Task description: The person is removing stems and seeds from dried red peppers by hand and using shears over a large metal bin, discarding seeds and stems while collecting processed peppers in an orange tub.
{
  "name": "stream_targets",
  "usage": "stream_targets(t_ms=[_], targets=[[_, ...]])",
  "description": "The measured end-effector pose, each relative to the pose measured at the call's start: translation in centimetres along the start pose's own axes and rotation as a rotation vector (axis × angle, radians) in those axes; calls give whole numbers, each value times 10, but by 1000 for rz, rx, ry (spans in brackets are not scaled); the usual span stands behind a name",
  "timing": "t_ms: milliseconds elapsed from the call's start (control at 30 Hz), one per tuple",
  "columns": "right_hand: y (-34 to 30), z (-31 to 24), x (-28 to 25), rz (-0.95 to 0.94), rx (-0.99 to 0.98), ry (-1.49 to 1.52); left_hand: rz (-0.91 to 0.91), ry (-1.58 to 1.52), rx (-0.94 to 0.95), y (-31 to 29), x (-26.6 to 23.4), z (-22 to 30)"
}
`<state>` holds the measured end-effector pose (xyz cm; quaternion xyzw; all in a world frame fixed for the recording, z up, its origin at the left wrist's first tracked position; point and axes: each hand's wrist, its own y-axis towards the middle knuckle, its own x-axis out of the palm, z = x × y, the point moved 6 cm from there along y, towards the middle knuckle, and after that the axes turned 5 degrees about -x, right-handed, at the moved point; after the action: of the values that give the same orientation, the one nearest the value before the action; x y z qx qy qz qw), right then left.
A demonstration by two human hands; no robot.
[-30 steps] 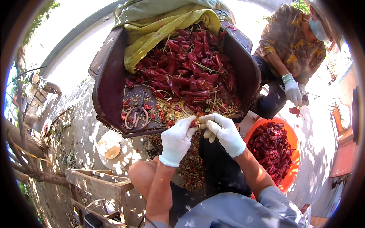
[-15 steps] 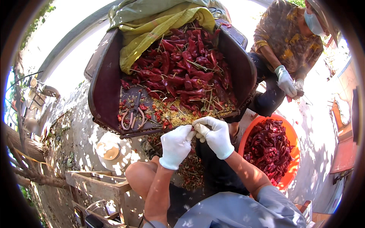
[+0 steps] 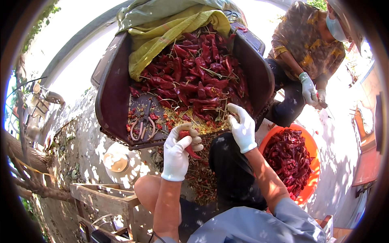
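Observation:
My left hand, in a white glove, is closed around a dried red chili pepper, whose lower end hangs out below the fingers. To its right, my gloved right hand is raised at the cart bed's front edge, thumb and forefinger apart with nothing visible between them. Just beyond it lies a heap of dried red chilies with pale stems. Scissors rest on the bed's floor, left of my left hand. Yellow seeds and red scraps are scattered beside them.
The dark-walled cart bed is partly draped with a yellow sack. An orange tub of chilies stands at my right. A masked, gloved co-worker sits beyond it. On the left are a wooden stool frame and a pale round container.
My hands, together at the fingertips before, have parted. The left has turned and shows the chili in its grip; the right has moved right and up toward the heap.

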<state>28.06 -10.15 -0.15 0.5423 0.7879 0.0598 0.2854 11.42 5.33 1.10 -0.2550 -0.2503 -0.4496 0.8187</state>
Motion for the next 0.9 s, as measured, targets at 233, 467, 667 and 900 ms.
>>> stream_targets(t_ms=[233, 467, 667, 900], targets=[[51, -2, 29, -42, -343, -544, 38, 144, -23, 5, -5, -4], [39, -44, 21, -42, -454, -400, 206, 942, 487, 1, -2, 14], [4, -69, 16, -331, -52, 49, 189, 1418, 827, -16, 40, 24], [-20, -71, 18, -555, 433, 311, 105, 1514, 742, -11, 34, 7]])
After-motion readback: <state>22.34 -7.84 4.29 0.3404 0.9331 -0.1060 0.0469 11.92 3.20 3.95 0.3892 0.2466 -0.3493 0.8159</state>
